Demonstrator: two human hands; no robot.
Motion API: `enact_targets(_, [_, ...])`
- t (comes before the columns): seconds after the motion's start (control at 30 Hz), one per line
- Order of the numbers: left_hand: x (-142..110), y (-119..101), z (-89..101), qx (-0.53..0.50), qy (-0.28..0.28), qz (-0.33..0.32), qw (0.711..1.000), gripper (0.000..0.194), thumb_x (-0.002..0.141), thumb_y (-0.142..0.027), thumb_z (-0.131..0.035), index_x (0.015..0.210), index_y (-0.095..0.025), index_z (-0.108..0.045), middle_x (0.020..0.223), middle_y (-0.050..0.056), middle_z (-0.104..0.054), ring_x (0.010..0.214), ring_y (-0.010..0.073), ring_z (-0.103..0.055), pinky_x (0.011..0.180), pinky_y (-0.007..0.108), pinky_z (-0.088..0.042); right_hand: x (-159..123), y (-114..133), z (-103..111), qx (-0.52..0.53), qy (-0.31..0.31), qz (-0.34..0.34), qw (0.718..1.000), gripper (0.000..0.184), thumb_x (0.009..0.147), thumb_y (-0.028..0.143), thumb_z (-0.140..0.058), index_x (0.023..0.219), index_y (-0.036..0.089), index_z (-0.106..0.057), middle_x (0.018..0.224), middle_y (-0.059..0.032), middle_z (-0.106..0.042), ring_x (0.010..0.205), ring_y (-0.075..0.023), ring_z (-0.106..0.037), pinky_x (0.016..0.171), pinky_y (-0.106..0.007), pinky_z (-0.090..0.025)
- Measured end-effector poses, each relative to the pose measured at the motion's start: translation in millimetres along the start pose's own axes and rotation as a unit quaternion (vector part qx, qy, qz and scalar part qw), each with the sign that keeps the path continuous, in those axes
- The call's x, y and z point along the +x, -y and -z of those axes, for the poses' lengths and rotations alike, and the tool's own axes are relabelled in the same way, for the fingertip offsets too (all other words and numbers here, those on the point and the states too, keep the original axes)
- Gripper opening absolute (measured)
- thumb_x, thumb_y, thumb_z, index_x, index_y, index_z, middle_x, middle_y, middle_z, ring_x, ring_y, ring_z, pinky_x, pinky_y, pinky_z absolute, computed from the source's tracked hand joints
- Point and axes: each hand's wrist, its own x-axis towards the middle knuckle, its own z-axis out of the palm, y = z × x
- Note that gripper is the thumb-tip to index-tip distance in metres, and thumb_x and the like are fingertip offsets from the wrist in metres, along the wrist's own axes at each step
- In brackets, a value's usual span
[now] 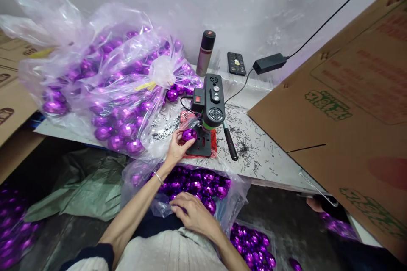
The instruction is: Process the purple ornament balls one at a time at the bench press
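Observation:
My left hand (177, 147) pinches a shiny purple mirror-faceted ball (189, 135) between thumb and fingers. The ball is at the left side of a small black bench press (213, 99), above its dark slotted base plate (201, 147). Below the table edge, my right hand (194, 215) is at the near rim of an open clear plastic bag (237, 186) full of purple balls (195, 185). Its fingers are curled together by the plastic, and what is between them is hidden. A black-gripped lever (230, 144) hangs from the press's right side.
A large tied clear bag (121, 76) of purple balls covers the table's left. Behind the press are a spray can (206, 53), a phone (236, 63) and a power adapter (270, 63). Small dark bits (243, 148) litter the tabletop. A cardboard box (343, 93) stands right.

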Motion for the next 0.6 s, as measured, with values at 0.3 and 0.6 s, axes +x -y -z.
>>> enact_targets(0.3, [14.6,16.7,-1.0,0.330,0.069,-0.199,0.920,0.059,0.081,-0.050,-0.087,0.125,-0.021,-0.063,0.119,0.011,-0.074,0.114,0.0309,-0.071,0.103,0.048,-0.055,-0.9,-5.3,0.1,0.011,-0.011,-0.018,1.000,0.026,0.102,0.024,-0.057,0.118,0.020,-0.078,0.115,-0.0081,-0.079,0.111,-0.0208,-0.072,0.101,-0.032,-0.055])
enact_targets(0.6, [18.1,22.0,-7.6,0.367,0.087,-0.233,0.896,0.062,0.083,-0.049,-0.086,0.133,-0.022,-0.060,0.127,0.011,-0.072,0.119,0.0303,-0.070,0.106,0.047,-0.055,-21.3,-5.1,66.5,0.024,-0.278,0.147,0.949,0.024,0.105,0.023,-0.055,0.114,0.025,-0.077,0.102,-0.0035,-0.078,0.094,-0.0146,-0.074,0.084,-0.026,-0.061])
